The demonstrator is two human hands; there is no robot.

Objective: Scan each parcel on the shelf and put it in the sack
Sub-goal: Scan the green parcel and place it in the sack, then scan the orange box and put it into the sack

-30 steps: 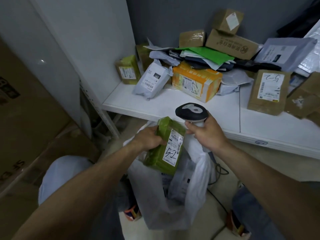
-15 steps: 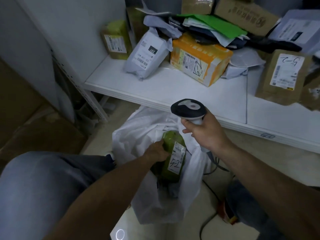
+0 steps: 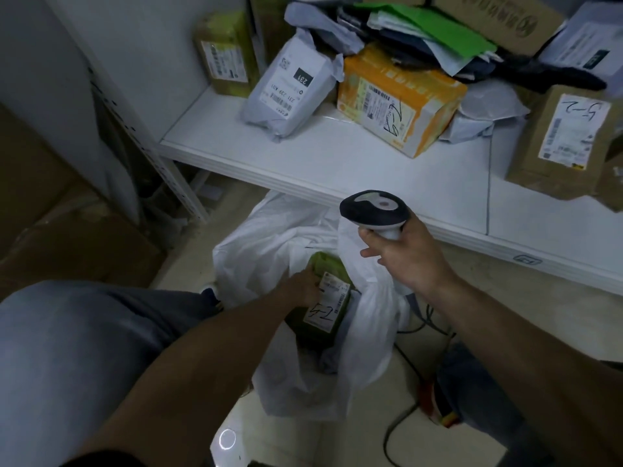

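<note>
**Item:** green parcel (image 3: 328, 269), a small block in glossy film wrap, white label (image 3: 325, 306) facing up with a handwritten mark.

**Location:** inside the mouth of the sack (image 3: 256, 251), partly below its rim. What it rests on cannot be made out.

**Handling, as judged:**
- Light enough for one hand.
- The wrap looks slick and a little slack, so fingers are better placed round an edge or corner than flat on the face.
- The contents appear firm rather than fragile, though that is a guess from the shape alone.

**Holder:** left hand (image 3: 303, 284), fingers curled over the parcel's upper left edge, just beside the label. Whether the grip is firm or loose cannot be told.

**Container:** sack of thin white plastic, limp, on the floor below the shelf (image 3: 337, 170). Its mouth gapes unevenly, and one fold rises between the parcel and the right hand (image 3: 404, 261). The soft walls will probably fold in over a dropped item.

**Tool:** scanner (image 3: 374, 210), dark head and pale handle, gripped upright in the right hand above the sack's right side, apart from the parcel. A cable (image 3: 408, 360) trails on the floor nearby.

**Stock on the shelf:**
- white mailer (image 3: 290, 92), soft, leaning
- orange box (image 3: 397, 99), stiff, label showing
- brown carton (image 3: 559, 139), at the right
- olive parcel (image 3: 226, 52), back left corner
- a mixed heap behind these
</note>
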